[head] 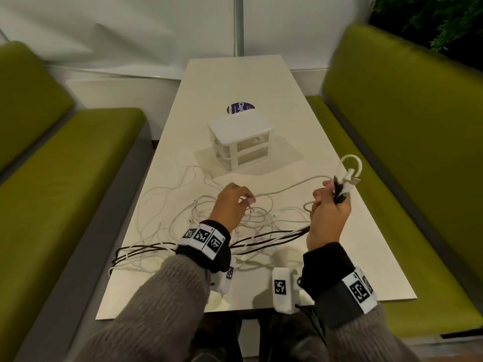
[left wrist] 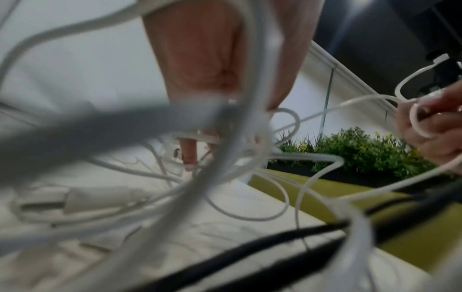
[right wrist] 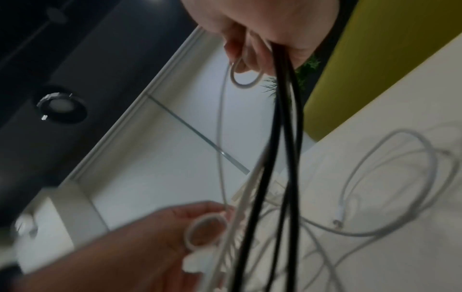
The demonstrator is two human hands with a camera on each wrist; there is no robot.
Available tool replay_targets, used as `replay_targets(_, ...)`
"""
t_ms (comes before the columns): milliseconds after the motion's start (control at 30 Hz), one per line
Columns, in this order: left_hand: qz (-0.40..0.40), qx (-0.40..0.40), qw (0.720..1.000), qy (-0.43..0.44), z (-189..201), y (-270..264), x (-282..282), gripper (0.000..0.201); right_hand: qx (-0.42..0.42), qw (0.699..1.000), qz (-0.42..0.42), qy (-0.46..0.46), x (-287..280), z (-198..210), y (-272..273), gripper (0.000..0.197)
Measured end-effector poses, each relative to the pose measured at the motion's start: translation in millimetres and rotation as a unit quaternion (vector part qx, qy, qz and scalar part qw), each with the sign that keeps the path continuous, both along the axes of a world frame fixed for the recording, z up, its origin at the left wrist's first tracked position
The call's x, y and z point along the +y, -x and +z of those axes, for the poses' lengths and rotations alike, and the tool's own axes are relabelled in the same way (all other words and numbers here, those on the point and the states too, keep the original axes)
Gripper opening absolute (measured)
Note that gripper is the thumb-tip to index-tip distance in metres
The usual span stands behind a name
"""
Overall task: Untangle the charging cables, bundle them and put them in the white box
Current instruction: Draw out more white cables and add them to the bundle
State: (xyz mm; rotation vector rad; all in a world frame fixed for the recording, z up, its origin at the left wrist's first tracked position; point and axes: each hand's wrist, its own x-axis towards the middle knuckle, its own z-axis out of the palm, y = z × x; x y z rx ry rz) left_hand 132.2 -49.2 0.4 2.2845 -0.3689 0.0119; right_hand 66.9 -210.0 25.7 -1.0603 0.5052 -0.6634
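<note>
A tangle of white charging cables point(head: 183, 210) lies on the near half of the white table point(head: 235, 79), with black cables point(head: 266, 236) running across it. My left hand point(head: 247, 201) hovers over the tangle and pinches a white cable loop point(right wrist: 207, 233) between curled fingers. Raised at the right, my right hand point(head: 332, 192) grips a bunch of black and white cable ends; a white loop point(head: 351, 165) sticks up from the fist and black cables point(right wrist: 285, 118) hang below it. Beyond the tangle stands the white box point(head: 239, 141), a small drawer unit with both drawers closed.
Green benches flank the table on the left point(head: 65, 165) and on the right point(head: 392, 126). A purple sticker point(head: 240, 108) lies behind the box. Some cables hang over the table's near left edge point(head: 115, 262). Plants point(head: 431, 17) stand behind the right bench.
</note>
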Motion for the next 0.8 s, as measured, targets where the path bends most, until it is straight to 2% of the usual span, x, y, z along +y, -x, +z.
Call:
replay_targets(167, -0.02, -0.056, 0.997, 0.043, 14, 6, -8, 0.007, 0.041, 0.984, 0.085, 0.151, 12, 0, -5, 0.012)
replay_targets(233, -0.039, -0.075, 0.995, 0.047, 22, 9, -13, 0.006, 0.035, 0.977, 0.133, 0.162, 17, -3, -6, 0.011)
replay_targets(300, -0.06, -0.093, 0.993, 0.05, 28, 12, -17, 0.005, 0.03, 0.971, 0.177, 0.155, 21, -6, -5, 0.022)
replay_targets(400, -0.088, -0.131, 0.986, 0.046, 31, 16, -20, 0.012, 0.021, 0.964, 0.202, 0.169, 23, -4, -4, 0.025)
replay_targets(467, -0.104, -0.144, 0.983, 0.042, 31, 17, -22, 0.009, 0.053, 0.96, 0.215, 0.17, 22, 0, -4, 0.022)
replay_targets(567, -0.119, -0.155, 0.98, 0.032, 33, 16, -23, 0.012, 0.124, 0.945, 0.259, 0.155, 16, 3, -5, 0.036)
replay_targets(667, -0.116, -0.136, 0.983, 0.049, 36, 16, -20, 0.011, 0.113, 0.932, 0.301, 0.17, 11, 4, -3, 0.034)
replay_targets(733, -0.109, -0.094, 0.989, 0.043, 35, 15, -20, 0.011, 0.098, 0.935, 0.283, 0.188, 10, 3, -1, 0.034)
replay_targets(800, -0.105, -0.047, 0.993, 0.039, 29, 14, -19, 0.011, 0.097, 0.95, 0.244, 0.168, 8, 3, -1, 0.033)
